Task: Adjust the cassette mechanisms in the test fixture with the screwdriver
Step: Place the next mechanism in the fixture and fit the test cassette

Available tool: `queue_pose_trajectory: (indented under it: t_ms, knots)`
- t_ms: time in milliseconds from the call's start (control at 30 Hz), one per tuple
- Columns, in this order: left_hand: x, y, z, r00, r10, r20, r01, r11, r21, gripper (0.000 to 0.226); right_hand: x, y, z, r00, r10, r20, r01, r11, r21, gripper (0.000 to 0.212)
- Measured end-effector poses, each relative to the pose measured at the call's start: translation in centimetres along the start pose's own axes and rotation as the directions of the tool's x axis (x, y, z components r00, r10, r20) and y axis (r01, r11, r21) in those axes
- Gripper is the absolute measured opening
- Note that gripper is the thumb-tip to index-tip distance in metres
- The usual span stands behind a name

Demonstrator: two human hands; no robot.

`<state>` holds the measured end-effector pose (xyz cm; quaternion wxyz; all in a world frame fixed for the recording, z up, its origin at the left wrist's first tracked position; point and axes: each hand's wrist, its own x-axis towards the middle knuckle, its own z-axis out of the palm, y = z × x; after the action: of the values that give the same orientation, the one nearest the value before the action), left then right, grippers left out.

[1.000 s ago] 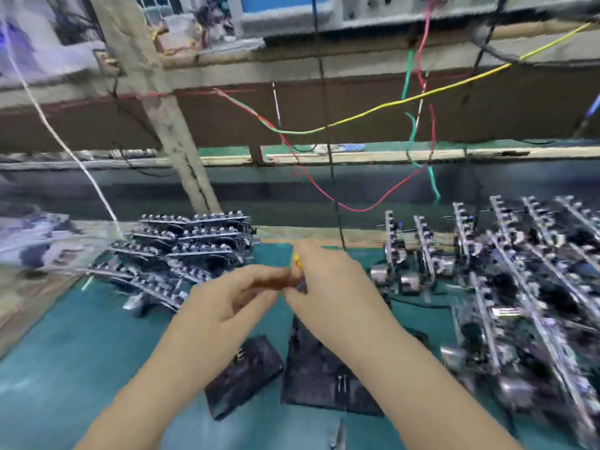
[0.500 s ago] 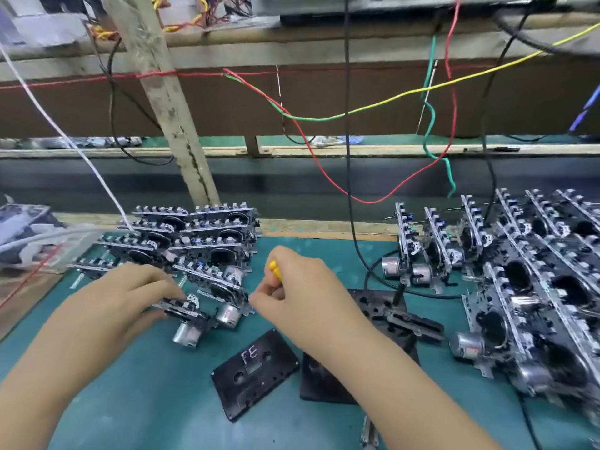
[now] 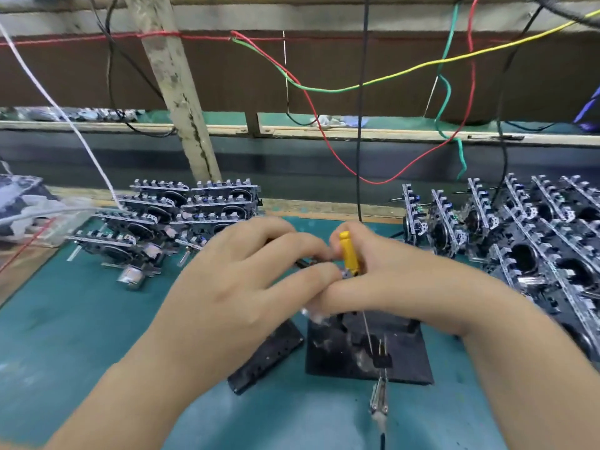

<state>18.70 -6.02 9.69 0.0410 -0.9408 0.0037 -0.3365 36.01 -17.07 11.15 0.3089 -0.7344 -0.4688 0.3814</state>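
The green tabletop (image 3: 81, 319) carries everything, and the black test fixture (image 3: 406, 355) near its front edge serves as the landmark. Right of the fixture stands a dense batch of cassette mechanisms (image 3: 532, 248), set on edge in rows; left of it and farther back sits a stacked pile of mechanisms (image 3: 168, 216) with small motors showing. A clear plastic bag (image 3: 42, 219) lies beyond that pile, its contents too blurred to name. Just left of the fixture lies a black cassette (image 3: 269, 352), partly under the left forearm.

Directly above the fixture the left hand (image 3: 246, 280) curls its fingers round one mechanism, mostly hidden, while the right hand (image 3: 399, 280) is clamped on the yellow-handled screwdriver (image 3: 349, 254) — its tip is out of sight between the hands.

A mechanism looks light and rigid but fragile, thin plastic and metal with exposed parts; it is probably best taken by the frame edges. The slim driver likely wants a fingertip grip and little force — a slip could mar the small parts.
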Motion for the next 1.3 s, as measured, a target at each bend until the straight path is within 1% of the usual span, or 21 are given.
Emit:
queue_pose_trajectory:
  t_ms: [33, 100, 167, 233, 267, 300, 333, 367, 433, 467, 500, 567, 633, 700, 767, 967, 1067, 1133, 1167, 1200, 1300]
  knots:
    - [0.5, 0.1, 0.4, 0.999, 0.042, -0.030, -0.041, 0.999, 0.013, 0.020, -0.2, 0.3, -0.7, 1.000, 0.005, -0.020, -0.005, 1.000, 0.028, 0.063]
    - [1.4, 0.6, 1.6, 0.994, 0.064, -0.090, -0.062, 0.998, 0.031, 0.022, -0.5, 0.6, -1.5, 1.000, 0.001, -0.026, 0.002, 0.996, 0.094, 0.064]
    - [2.1, 0.4, 1.8, 0.989, 0.041, -0.140, -0.050, 0.997, -0.056, 0.029, -0.7, 0.5, -2.0, 0.999, -0.031, -0.027, 0.034, 0.988, 0.150, 0.066]
    - [2.5, -0.3, 1.7, 0.989, -0.031, -0.145, 0.006, 0.986, -0.168, 0.047, -0.9, 0.6, -2.7, 0.996, -0.053, -0.078, 0.064, 0.986, 0.153, 0.066]
    - [2.6, -0.9, 1.6, 0.991, -0.087, -0.106, 0.062, 0.973, -0.222, 0.059, -1.0, 0.8, -3.0, 0.991, -0.065, -0.118, 0.079, 0.990, 0.115, 0.059]
    - [2.6, -1.6, 1.5, 0.987, -0.159, -0.030, 0.146, 0.954, -0.260, 0.071, -1.1, 1.2, -3.4, 0.983, -0.085, -0.160, 0.091, 0.995, 0.032, 0.054]
    - [2.3, -2.4, 1.5, 0.968, -0.235, 0.083, 0.249, 0.925, -0.288, 0.082, -1.3, 1.6, -3.7, 0.974, -0.117, -0.195, 0.101, 0.991, -0.092, 0.053]
    - [2.0, -3.0, 1.7, 0.932, -0.291, 0.219, 0.347, 0.889, -0.299, 0.092, -1.3, 2.1, -3.8, 0.964, -0.162, -0.212, 0.112, 0.967, -0.227, 0.053]
    - [1.2, -3.6, 3.0, 0.835, -0.304, 0.458, 0.463, 0.839, -0.287, 0.105, -1.1, 3.5, -3.6, 0.954, -0.245, -0.172, 0.152, 0.892, -0.426, 0.055]
    - [0.8, -3.6, 3.8, 0.796, -0.285, 0.534, 0.483, 0.831, -0.276, 0.110, -0.9, 4.3, -3.2, 0.953, -0.274, -0.131, 0.179, 0.855, -0.486, 0.056]
    - [0.5, -3.6, 4.6, 0.755, -0.266, 0.600, 0.503, 0.822, -0.268, 0.114, -0.6, 5.1, -2.8, 0.952, -0.292, -0.096, 0.199, 0.824, -0.530, 0.057]
    - [0.1, -3.4, 5.8, 0.704, -0.245, 0.667, 0.522, 0.815, -0.251, 0.118, -0.2, 6.6, -2.3, 0.946, -0.320, -0.057, 0.228, 0.779, -0.584, 0.057]
    - [0.1, -3.5, 6.6, 0.689, -0.254, 0.679, 0.548, 0.796, -0.258, 0.120, 0.0, 7.6, -2.2, 0.940, -0.336, -0.051, 0.243, 0.768, -0.593, 0.054]
    - [0.3, -3.6, 6.9, 0.687, -0.277, 0.672, 0.581, 0.765, -0.278, 0.121, 0.1, 8.2, -2.3, 0.938, -0.343, -0.059, 0.244, 0.770, -0.590, 0.049]
    - [0.4, -3.6, 7.1, 0.690, -0.291, 0.662, 0.590, 0.757, -0.282, 0.120, 0.2, 8.6, -2.4, 0.937, -0.344, -0.059, 0.241, 0.761, -0.602, 0.046]
    - [1.0, -3.5, 7.5, 0.664, -0.306, 0.682, 0.612, 0.746, -0.262, 0.118, -0.1, 8.9, -2.4, 0.947, -0.321, -0.023, 0.238, 0.747, -0.621, 0.054]
    - [1.1, -3.6, 7.8, 0.648, -0.314, 0.694, 0.648, 0.705, -0.287, 0.113, -0.6, 8.3, -3.4, 0.972, -0.235, -0.023, 0.157, 0.716, -0.680, 0.066]
    - [0.9, -3.5, 8.1, 0.638, -0.317, 0.702, 0.682, 0.655, -0.325, 0.111, -0.9, 8.1, -4.4, 0.992, -0.119, -0.038, 0.056, 0.696, -0.716, 0.076]
    - [0.8, -3.5, 8.3, 0.637, -0.318, 0.702, 0.692, 0.638, -0.338, 0.110, -1.0, 8.0, -4.7, 0.997, -0.074, -0.036, 0.028, 0.712, -0.701, 0.078]
    - [0.7, -3.5, 8.4, 0.638, -0.315, 0.702, 0.693, 0.633, -0.345, 0.110, -1.0, 8.1, -5.0, 0.998, -0.058, -0.023, 0.027, 0.739, -0.673, 0.075]
    - [0.4, -3.6, 8.5, 0.646, -0.305, 0.700, 0.689, 0.627, -0.362, 0.109, -0.9, 7.9, -5.6, 0.999, -0.047, -0.022, 0.026, 0.817, -0.576, 0.072]
